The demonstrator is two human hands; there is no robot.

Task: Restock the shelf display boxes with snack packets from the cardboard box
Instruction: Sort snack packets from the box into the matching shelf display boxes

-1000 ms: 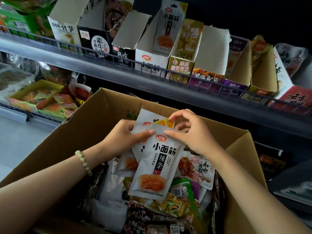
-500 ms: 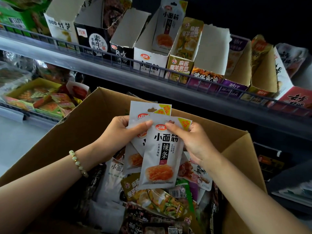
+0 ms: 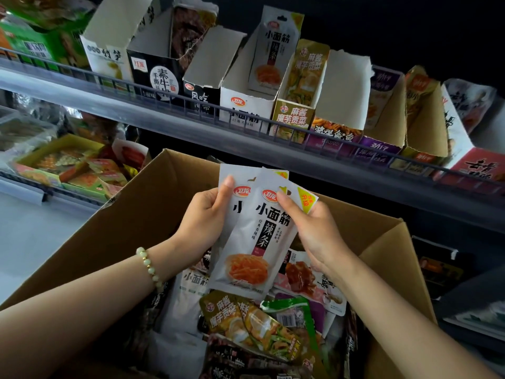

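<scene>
1. Gripped in the left hand, thumb laid up the front and fingers curled behind: the rear white packet, held upright by its left edge; bead bracelet on that wrist.
2. Pinched in the right hand, thumb on the face near the top and fingers curled behind the right edge: the front white packet, tilted and overlapping the rear one; yellow corner tag poking out past the fingers.
3. Both packets raised over the cardboard box, tops crossing its far rim in view; a dark open gap between those tops and the shelf rail above.
4. Under the hands, inside the box: a heap of loose snack packets; cardboard walls rising outside both forearms.
5. Behind the rail: a row of display boxes with torn-open tops; among them a white display box with matching print, one shelf packet standing in it, bare inner wall showing to its left.
</scene>
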